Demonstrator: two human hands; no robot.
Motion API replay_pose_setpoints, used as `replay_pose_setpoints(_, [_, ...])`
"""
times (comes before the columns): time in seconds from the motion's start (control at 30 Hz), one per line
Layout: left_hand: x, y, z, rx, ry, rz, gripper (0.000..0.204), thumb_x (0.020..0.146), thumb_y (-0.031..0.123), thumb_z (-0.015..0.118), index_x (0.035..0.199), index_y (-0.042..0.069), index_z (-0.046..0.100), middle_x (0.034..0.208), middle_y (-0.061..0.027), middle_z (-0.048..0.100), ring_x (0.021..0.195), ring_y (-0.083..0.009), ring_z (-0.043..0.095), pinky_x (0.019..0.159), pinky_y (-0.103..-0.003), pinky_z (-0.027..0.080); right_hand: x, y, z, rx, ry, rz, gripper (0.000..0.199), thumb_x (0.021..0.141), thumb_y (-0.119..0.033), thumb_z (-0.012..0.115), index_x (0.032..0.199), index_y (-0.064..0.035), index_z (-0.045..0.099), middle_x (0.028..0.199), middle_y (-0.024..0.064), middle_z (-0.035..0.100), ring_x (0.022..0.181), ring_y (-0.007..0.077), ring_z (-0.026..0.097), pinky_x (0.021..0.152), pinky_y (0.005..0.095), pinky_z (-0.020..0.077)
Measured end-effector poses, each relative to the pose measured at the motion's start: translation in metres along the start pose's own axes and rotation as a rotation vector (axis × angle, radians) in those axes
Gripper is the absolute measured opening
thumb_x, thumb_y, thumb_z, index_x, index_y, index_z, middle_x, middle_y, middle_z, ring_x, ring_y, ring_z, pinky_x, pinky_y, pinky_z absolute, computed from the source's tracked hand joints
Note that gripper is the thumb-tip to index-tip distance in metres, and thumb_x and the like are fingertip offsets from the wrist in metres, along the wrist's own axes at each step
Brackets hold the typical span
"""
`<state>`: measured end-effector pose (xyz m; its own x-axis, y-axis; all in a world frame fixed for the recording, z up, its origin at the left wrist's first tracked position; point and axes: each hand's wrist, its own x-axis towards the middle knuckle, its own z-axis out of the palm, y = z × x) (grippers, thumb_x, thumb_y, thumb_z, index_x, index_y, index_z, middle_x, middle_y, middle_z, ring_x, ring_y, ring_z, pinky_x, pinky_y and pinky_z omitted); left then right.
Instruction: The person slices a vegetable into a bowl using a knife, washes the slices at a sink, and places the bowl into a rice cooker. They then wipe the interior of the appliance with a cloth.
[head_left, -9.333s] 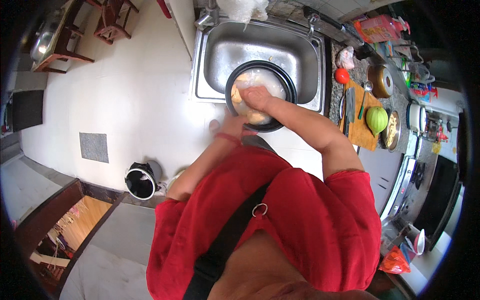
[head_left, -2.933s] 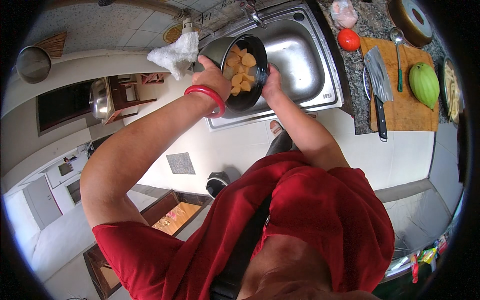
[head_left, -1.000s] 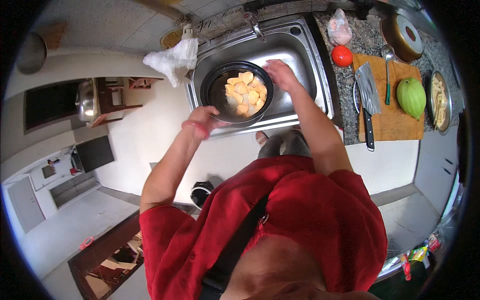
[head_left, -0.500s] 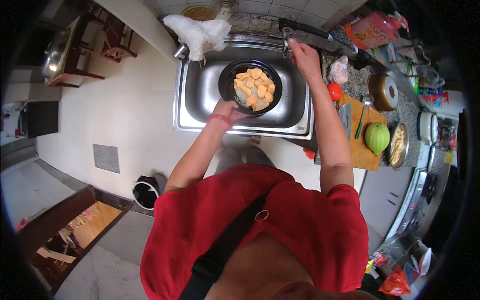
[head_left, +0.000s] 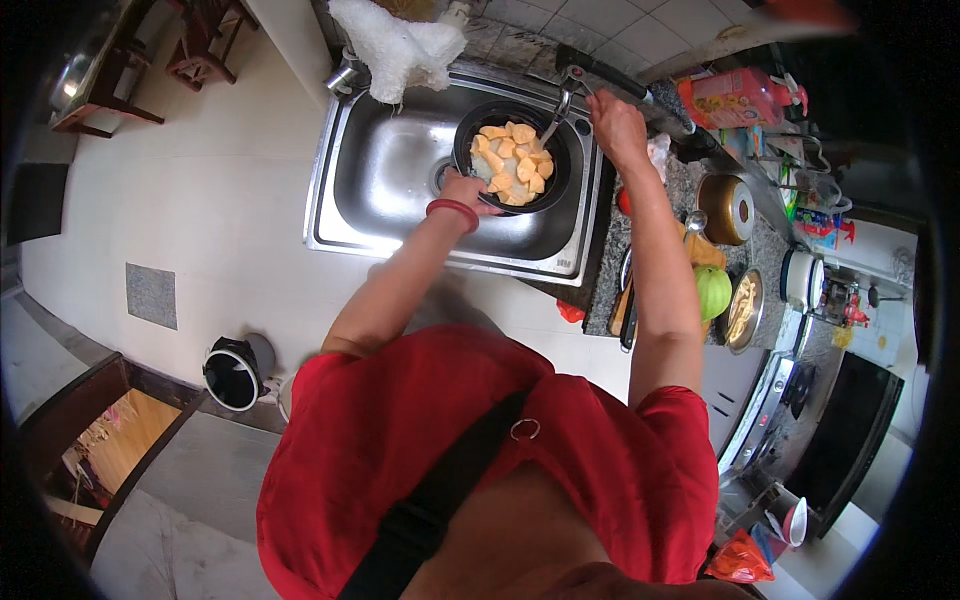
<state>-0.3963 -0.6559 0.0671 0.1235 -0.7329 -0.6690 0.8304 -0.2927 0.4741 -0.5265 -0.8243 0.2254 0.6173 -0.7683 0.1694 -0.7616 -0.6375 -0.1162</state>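
Observation:
A black pot point(head_left: 560, 180) sits in the steel sink point(head_left: 385, 195), close to its right side. Orange chunks point(head_left: 524, 166), which look like cut sweet potato, lie in it over pale, rice-like grains point(head_left: 481, 170). My left hand point(head_left: 466, 190) grips the pot's near left rim, fingers partly hidden against its side. Up at the faucet point(head_left: 565, 102), my right hand point(head_left: 618, 130) pinches the lever. From the faucet a pale line reaches down over the pot's edge; whether it is spout or running water is hard to tell.
A white cloth point(head_left: 395, 50) hangs at the sink's back left corner. On the right counter are a green round fruit or gourd point(head_left: 711, 291), a golden pot point(head_left: 725, 208), a ladle point(head_left: 695, 221) and a metal bowl point(head_left: 742, 312). A bin point(head_left: 238, 372) stands on the floor, left.
The pot has moved right, under the faucet, with my left hand on it. My right hand stays at the faucet lever. The whole view has turned somewhat.

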Motion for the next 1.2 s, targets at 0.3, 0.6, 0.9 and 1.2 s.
replay_pose_setpoints(0.3, [-0.009,0.009,0.016,0.003,0.138,-0.019,0.055,0.067,-0.011,0.043,0.116,0.004,0.022,0.115,-0.0237,0.036,0.094,-0.0454,0.052,0.066,-0.054,0.053,0.004,0.011,0.006,-0.036,0.024,-0.023,0.024,0.084,-0.025,0.048,0.08,-0.0038,0.056,0.073,0.023,0.058,0.072,0.0412,0.055,0.063,0.0485,0.0432])
replay_pose_setpoints(0.6, [-0.008,0.01,0.017,-0.061,0.151,-0.139,0.056,0.07,-0.011,0.042,0.121,0.003,0.021,0.12,-0.0244,0.035,0.098,-0.0449,0.05,0.066,-0.053,0.053,0.002,0.012,0.008,0.011,0.045,-0.01,0.025,0.085,-0.026,0.047,0.08,-0.0029,0.056,0.074,0.024,0.057,0.073,0.0421,0.055,0.063,0.049,0.0424])
replay_pose_setpoints(0.9, [-0.008,-0.005,0.012,-0.211,0.056,-0.244,0.047,0.073,-0.01,0.04,0.119,-0.002,0.031,0.116,-0.0244,0.042,0.098,-0.0438,0.05,0.068,-0.054,0.053,-0.001,0.009,0.006,-0.041,0.059,-0.027,0.027,0.086,-0.027,0.044,0.079,-0.0038,0.056,0.07,0.0214,0.059,0.069,0.0391,0.058,0.063,0.048,0.0429])
replay_pose_setpoints(1.2, [-0.002,-0.01,0.003,-0.09,-0.021,-0.087,0.049,0.071,-0.01,0.042,0.115,0.001,0.024,0.112,-0.0261,0.04,0.092,-0.0449,0.053,0.063,-0.053,0.054,-0.001,0.006,0.005,-0.051,0.079,-0.022,0.025,0.086,-0.025,0.045,0.078,-0.0042,0.057,0.07,0.0216,0.059,0.07,0.0373,0.059,0.063,0.0467,0.0441])
